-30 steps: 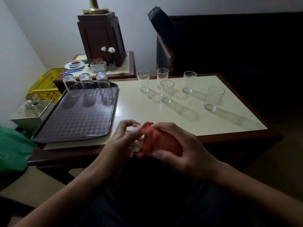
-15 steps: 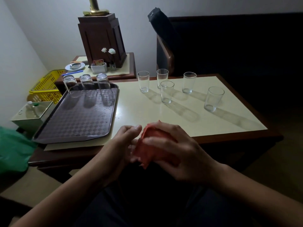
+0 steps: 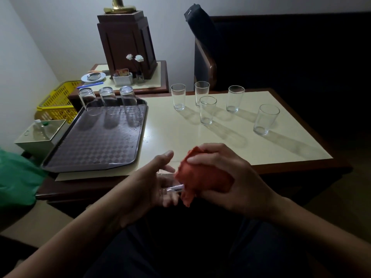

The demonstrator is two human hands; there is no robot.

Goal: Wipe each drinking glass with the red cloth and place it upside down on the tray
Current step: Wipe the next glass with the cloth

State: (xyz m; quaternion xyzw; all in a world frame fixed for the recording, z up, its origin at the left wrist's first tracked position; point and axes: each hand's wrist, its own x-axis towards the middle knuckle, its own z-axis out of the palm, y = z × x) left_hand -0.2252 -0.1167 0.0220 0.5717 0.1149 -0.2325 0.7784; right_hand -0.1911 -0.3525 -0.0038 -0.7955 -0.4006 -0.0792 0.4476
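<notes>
My left hand (image 3: 146, 183) holds a clear drinking glass (image 3: 170, 187) on its side, in front of the table's near edge. My right hand (image 3: 236, 181) grips the red cloth (image 3: 200, 177), which is wrapped over the glass's other end and hides most of it. Three glasses (image 3: 106, 99) stand upside down along the far edge of the dark checkered tray (image 3: 96, 145) on the left. Several upright glasses (image 3: 207, 110) stand on the cream tabletop, the rightmost glass (image 3: 265, 119) apart from the rest.
A side table behind carries a dark wooden pedestal (image 3: 128, 41), a small dish and a holder. A yellow basket (image 3: 58, 101) and a pale box (image 3: 40, 135) sit left of the tray. A dark chair (image 3: 204, 57) stands behind the table (image 3: 291, 155).
Both hands dropped slightly toward me. The cloth shifted over the glass and my left fingers spread, so a bit of the glass now shows.
</notes>
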